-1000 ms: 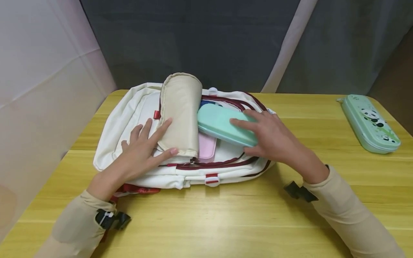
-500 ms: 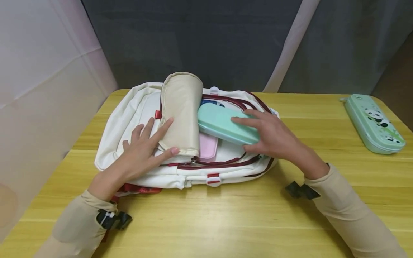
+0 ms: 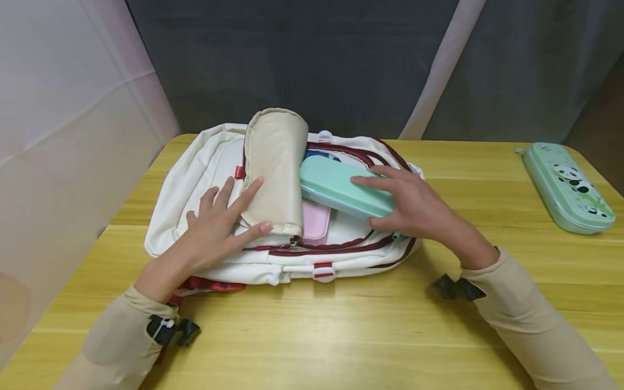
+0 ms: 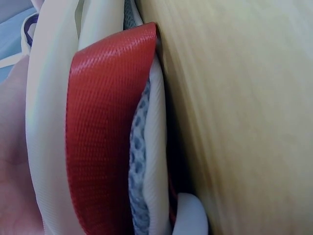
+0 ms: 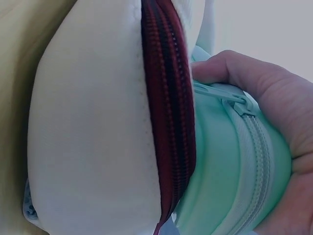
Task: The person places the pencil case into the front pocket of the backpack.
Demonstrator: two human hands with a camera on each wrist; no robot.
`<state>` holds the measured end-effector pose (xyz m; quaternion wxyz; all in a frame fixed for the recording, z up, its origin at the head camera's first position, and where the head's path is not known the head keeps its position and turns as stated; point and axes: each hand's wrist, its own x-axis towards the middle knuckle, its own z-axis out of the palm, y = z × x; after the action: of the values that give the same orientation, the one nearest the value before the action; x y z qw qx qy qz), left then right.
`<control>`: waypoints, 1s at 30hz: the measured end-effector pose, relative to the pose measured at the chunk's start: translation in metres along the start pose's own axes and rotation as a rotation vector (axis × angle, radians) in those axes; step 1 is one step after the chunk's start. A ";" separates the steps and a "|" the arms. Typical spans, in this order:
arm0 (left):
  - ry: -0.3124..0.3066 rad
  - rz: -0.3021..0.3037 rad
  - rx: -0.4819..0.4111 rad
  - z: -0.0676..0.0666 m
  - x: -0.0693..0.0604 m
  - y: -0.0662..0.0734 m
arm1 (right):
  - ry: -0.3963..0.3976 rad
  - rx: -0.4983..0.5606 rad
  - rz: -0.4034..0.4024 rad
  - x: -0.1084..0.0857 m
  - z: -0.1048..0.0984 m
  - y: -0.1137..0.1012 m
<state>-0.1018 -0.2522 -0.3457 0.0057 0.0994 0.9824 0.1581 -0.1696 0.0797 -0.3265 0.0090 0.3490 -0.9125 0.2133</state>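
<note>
The left hand [image 3: 212, 227], fingers spread, is rested against the beige flap [image 3: 277, 168] of a white backpack [image 3: 292, 265] on a desk [image 3: 312, 336]; partly over 1 pink case [image 3: 315, 221] in the unzipped pocket [image 3: 348, 230], a mint case [image 3: 343, 184] is gripped by the right hand [image 3: 414, 200]; far right, a panda-print case [image 3: 567, 187] is seen.

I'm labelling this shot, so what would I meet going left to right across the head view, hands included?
Left hand → beige flap → mint case → right hand → panda case.
</note>
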 end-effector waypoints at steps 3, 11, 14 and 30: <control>0.005 0.003 -0.002 0.000 0.000 0.000 | 0.000 0.013 0.001 0.001 0.000 0.001; 0.032 0.007 -0.038 -0.001 0.002 -0.001 | -0.002 0.106 0.003 0.003 -0.003 0.000; 0.042 -0.002 -0.061 0.000 0.002 -0.001 | -0.025 0.136 0.017 0.004 -0.004 0.000; 0.045 0.000 -0.087 0.002 0.001 -0.001 | -0.059 -0.311 -0.035 0.005 -0.008 -0.034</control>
<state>-0.1033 -0.2522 -0.3476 -0.0121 0.0954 0.9745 0.2027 -0.1522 0.0568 -0.3055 0.0398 0.3654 -0.9282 0.0588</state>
